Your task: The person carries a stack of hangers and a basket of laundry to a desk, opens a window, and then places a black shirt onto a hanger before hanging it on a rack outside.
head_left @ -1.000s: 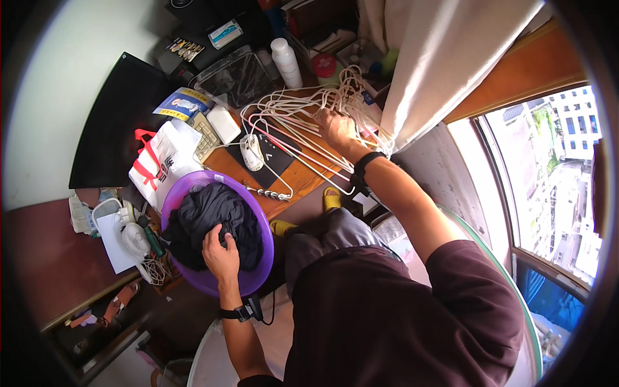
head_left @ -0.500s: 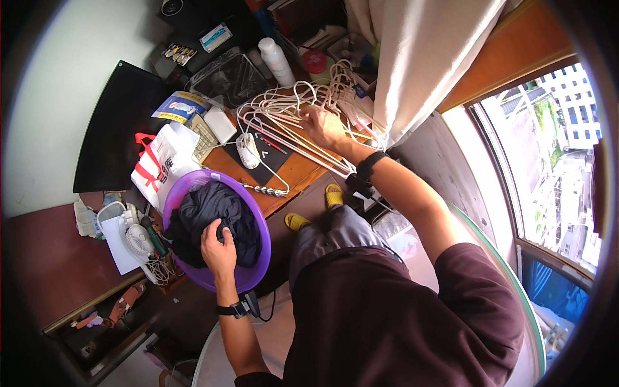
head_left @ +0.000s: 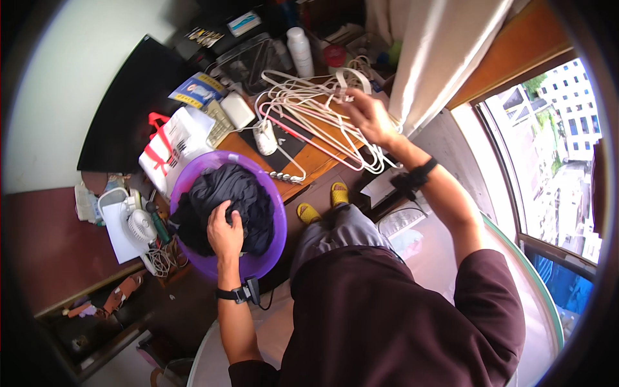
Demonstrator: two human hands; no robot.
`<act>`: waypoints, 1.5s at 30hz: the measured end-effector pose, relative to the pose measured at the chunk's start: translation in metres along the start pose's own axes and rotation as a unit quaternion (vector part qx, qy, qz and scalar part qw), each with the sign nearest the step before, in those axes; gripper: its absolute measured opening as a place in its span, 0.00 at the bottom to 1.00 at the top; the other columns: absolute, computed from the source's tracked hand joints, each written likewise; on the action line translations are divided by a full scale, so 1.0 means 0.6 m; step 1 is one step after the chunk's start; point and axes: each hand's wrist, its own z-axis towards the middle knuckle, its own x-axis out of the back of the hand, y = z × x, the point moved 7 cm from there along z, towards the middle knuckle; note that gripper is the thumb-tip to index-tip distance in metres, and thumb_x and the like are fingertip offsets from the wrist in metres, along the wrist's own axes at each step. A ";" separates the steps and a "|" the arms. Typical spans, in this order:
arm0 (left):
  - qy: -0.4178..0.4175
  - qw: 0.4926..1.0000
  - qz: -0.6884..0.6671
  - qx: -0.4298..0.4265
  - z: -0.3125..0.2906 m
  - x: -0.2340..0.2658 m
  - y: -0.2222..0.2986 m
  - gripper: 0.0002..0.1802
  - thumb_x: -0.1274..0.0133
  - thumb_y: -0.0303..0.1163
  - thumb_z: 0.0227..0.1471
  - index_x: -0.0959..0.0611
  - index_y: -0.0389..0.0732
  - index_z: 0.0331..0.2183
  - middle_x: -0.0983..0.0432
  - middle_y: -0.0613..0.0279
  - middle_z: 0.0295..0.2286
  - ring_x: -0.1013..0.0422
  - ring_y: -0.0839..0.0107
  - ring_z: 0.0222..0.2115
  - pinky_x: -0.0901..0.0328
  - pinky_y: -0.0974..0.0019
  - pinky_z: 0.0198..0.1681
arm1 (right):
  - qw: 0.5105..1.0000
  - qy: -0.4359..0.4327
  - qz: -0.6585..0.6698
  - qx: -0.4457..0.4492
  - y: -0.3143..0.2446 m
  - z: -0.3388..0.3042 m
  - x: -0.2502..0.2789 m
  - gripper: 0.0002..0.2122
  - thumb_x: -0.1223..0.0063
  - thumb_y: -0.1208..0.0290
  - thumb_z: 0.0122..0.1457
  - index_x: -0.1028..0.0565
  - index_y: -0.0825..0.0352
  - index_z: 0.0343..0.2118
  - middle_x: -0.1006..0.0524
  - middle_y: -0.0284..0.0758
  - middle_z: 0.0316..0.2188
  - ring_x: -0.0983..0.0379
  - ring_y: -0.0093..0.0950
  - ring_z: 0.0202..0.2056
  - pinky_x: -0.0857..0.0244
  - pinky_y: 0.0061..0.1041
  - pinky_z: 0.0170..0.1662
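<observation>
Many slender white and pink hangers [head_left: 309, 106] heaped on the wooden tabletop [head_left: 317, 169], most long axes running diagonally from upper left to lower right; hook direction lost in the tangle, impossible to tell. Right hand [head_left: 371, 118] over the right part of the heap, fingers half-curled, partly spread; hold on any hanger impossible to tell. Left hand [head_left: 225, 233] on dark cloth [head_left: 238, 187] inside the purple basin [head_left: 279, 226], fingers loosely bent, thumb set apart; grip on the cloth likewise unclear.
</observation>
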 end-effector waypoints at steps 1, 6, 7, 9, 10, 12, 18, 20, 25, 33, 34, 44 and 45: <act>0.007 1.000 0.000 -0.007 0.001 0.004 -0.005 0.16 0.44 0.28 0.45 0.21 0.38 0.40 0.23 0.50 0.38 0.28 0.50 0.40 0.34 0.56 0.46 | 0.997 -0.001 0.079 -0.018 -0.006 -0.017 0.008 0.13 0.54 0.73 0.63 0.31 0.65 0.50 0.31 0.26 0.19 0.39 0.15 0.21 0.43 0.19 0.24; 0.031 0.999 0.008 -0.029 0.015 0.014 -0.024 0.16 0.42 0.26 0.43 0.21 0.39 0.39 0.24 0.53 0.34 0.27 0.55 0.36 0.32 0.57 0.40 | 0.993 -0.018 0.113 0.012 -0.027 -0.055 0.013 0.12 0.51 0.71 0.60 0.32 0.69 0.44 0.29 0.27 0.21 0.37 0.16 0.24 0.41 0.17 0.29; 0.040 0.998 0.017 -0.038 0.020 0.019 -0.025 0.16 0.42 0.25 0.43 0.21 0.40 0.39 0.24 0.55 0.33 0.26 0.58 0.34 0.32 0.59 0.38 | 0.986 -0.047 0.158 -0.039 -0.041 -0.062 -0.005 0.11 0.50 0.69 0.60 0.31 0.69 0.42 0.29 0.26 0.21 0.37 0.15 0.25 0.42 0.16 0.29; 0.049 0.998 0.031 -0.025 0.024 0.030 -0.034 0.18 0.41 0.28 0.41 0.25 0.41 0.39 0.28 0.54 0.35 0.29 0.53 0.38 0.34 0.55 0.39 | 0.993 -0.069 0.055 -0.074 -0.037 -0.073 -0.031 0.13 0.50 0.61 0.62 0.26 0.69 0.34 0.27 0.27 0.23 0.36 0.16 0.27 0.41 0.19 0.30; 0.053 0.997 0.057 -0.019 0.026 0.036 -0.039 0.20 0.40 0.29 0.41 0.25 0.41 0.40 0.28 0.54 0.36 0.30 0.53 0.39 0.34 0.54 0.39 | 0.997 -0.052 0.026 -0.057 -0.043 -0.077 -0.037 0.14 0.52 0.60 0.63 0.25 0.69 0.35 0.26 0.28 0.23 0.35 0.17 0.27 0.40 0.20 0.30; 0.040 0.995 0.096 0.001 0.028 0.042 -0.066 0.25 0.38 0.33 0.41 0.27 0.41 0.42 0.29 0.54 0.39 0.31 0.53 0.42 0.34 0.52 0.40 | 0.997 -0.052 -0.027 -0.060 -0.080 -0.088 -0.057 0.16 0.55 0.58 0.64 0.23 0.68 0.35 0.25 0.29 0.24 0.34 0.18 0.26 0.39 0.22 0.31; -0.023 0.990 0.127 0.056 -0.006 0.034 -0.152 0.36 0.39 0.48 0.43 0.30 0.39 0.50 0.31 0.51 0.47 0.32 0.52 0.47 0.34 0.50 0.45 | 0.994 -0.091 -0.052 0.017 -0.187 -0.112 -0.130 0.11 0.50 0.63 0.61 0.26 0.66 0.39 0.24 0.38 0.30 0.28 0.28 0.32 0.34 0.28 0.38; -0.025 0.990 0.120 0.074 -0.018 0.042 -0.174 0.36 0.40 0.49 0.44 0.29 0.39 0.50 0.29 0.51 0.46 0.31 0.52 0.46 0.34 0.51 0.45 | 0.991 -0.090 -0.056 0.081 -0.207 -0.112 -0.156 0.11 0.51 0.65 0.62 0.27 0.68 0.40 0.23 0.40 0.33 0.27 0.32 0.33 0.34 0.30 0.40; -0.088 0.994 0.043 0.049 -0.048 0.053 -0.191 0.35 0.40 0.50 0.44 0.27 0.38 0.49 0.24 0.49 0.42 0.29 0.51 0.44 0.35 0.54 0.46 | 0.986 -0.165 -0.039 0.000 -0.234 -0.113 -0.221 0.12 0.54 0.64 0.63 0.28 0.68 0.40 0.24 0.43 0.31 0.28 0.36 0.31 0.35 0.31 0.37; -0.154 0.975 0.154 0.044 -0.050 0.018 -0.156 0.42 0.36 0.44 0.40 0.36 0.35 0.52 0.29 0.47 0.47 0.29 0.55 0.45 0.38 0.46 0.45 | 0.978 -0.183 -0.059 0.074 -0.253 -0.104 -0.314 0.11 0.54 0.65 0.61 0.28 0.68 0.38 0.24 0.45 0.24 0.26 0.40 0.27 0.34 0.35 0.32; -0.095 0.987 0.128 0.025 -0.047 0.027 -0.162 0.27 0.40 0.37 0.43 0.29 0.37 0.44 0.24 0.48 0.40 0.27 0.54 0.40 0.36 0.49 0.42 | 0.977 -0.186 -0.068 0.082 -0.254 -0.104 -0.318 0.11 0.54 0.65 0.61 0.28 0.68 0.38 0.24 0.45 0.25 0.26 0.40 0.28 0.34 0.35 0.33; 0.131 0.976 -0.168 -0.049 0.006 0.208 -0.127 0.12 0.51 0.32 0.51 0.23 0.33 0.35 0.25 0.43 0.24 0.27 0.48 0.26 0.34 0.55 0.30 | 0.979 -0.202 -0.035 -0.017 -0.239 -0.092 -0.329 0.11 0.51 0.66 0.58 0.31 0.70 0.36 0.23 0.45 0.27 0.24 0.40 0.33 0.32 0.35 0.37; 0.158 0.965 -0.199 -0.065 0.009 0.240 -0.109 0.12 0.52 0.31 0.51 0.23 0.32 0.35 0.26 0.43 0.23 0.28 0.50 0.24 0.35 0.57 0.29 | 0.978 -0.205 -0.049 0.003 -0.247 -0.089 -0.335 0.12 0.49 0.66 0.56 0.32 0.71 0.36 0.23 0.45 0.27 0.24 0.39 0.34 0.32 0.35 0.37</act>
